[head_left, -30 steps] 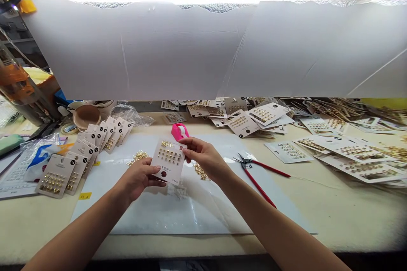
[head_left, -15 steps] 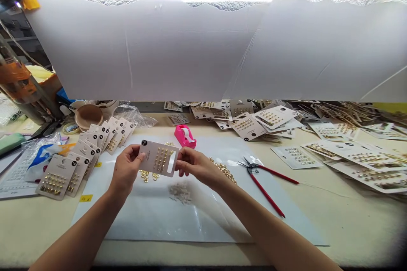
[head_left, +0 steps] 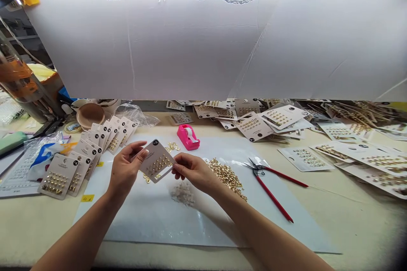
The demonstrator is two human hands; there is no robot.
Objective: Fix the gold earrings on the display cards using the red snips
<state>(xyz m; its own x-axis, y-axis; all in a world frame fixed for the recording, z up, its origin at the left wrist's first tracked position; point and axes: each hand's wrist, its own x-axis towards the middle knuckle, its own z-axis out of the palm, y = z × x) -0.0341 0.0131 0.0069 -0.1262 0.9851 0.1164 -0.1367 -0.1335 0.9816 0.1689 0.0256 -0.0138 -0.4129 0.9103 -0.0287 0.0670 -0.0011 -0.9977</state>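
Card up off the sheet, tilted, between the two sets of fingers, touched by both. Gold studs in rows on its face, dark round mark at its top corner, pale slot near the lower edge. Left hand: fingers pinching the card's left side, thumb flat on the face. Right hand: thumb and forefinger pinching its right corner, other fingers curled in.

Just below the right fingertips, on the sheet: small heap of clear bits, too small to make out singly. Just beyond the right fingers, gold rings; a few more show below the card, near the left fingers. Right of the right fingers, heap of gold pieces, partly behind the hand. Pink tape dispenser beyond the right fingers, near.

Farther right of them, red-handled pliers, handles spread, tips toward the heap. Left of the left fingers, fanned row of filled cards; yellow tag lower left of those fingers. Beyond the left fingers, brown bowl and crumpled clear bag. Well right of the right fingers, loose pile of cards.
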